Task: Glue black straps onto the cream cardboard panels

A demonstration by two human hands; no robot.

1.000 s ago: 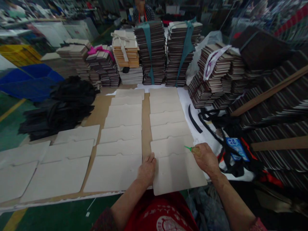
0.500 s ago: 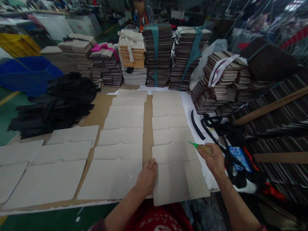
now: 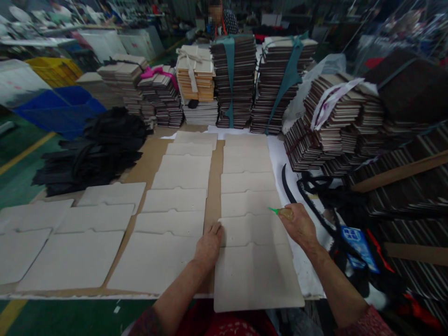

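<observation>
Grey-beige cut boards with a small notch in the edge lie overlapped in a right-hand column (image 3: pixel 259 275). My left hand (image 3: pixel 209 242) rests at this column's left edge, fingertips touching a board and fingers stretched forward. In my right hand (image 3: pixel 299 225) is an awl (image 3: pixel 285 213) with a wooden handle and a thin green front end. Its tip points left over the column's right side; whether it touches the board I cannot tell. Another column of boards (image 3: pixel 157 259) lies left of my left hand, with small marks near its right edge.
More boards (image 3: pixel 77 256) lie at the left. Black fabric (image 3: pixel 87 149) is heaped beyond them, beside a blue bin (image 3: pixel 59 109). Tied stacks (image 3: pixel 234 84) line the table's far edge, with a person (image 3: pixel 224 23) behind. Black strips (image 3: pixel 289 184) and a blue packet (image 3: pixel 359 247) lie right.
My right hand has moved slightly left with the awl, farther over the boards. My left hand has shifted slightly up along the column's edge. The camera view has shifted somewhat.
</observation>
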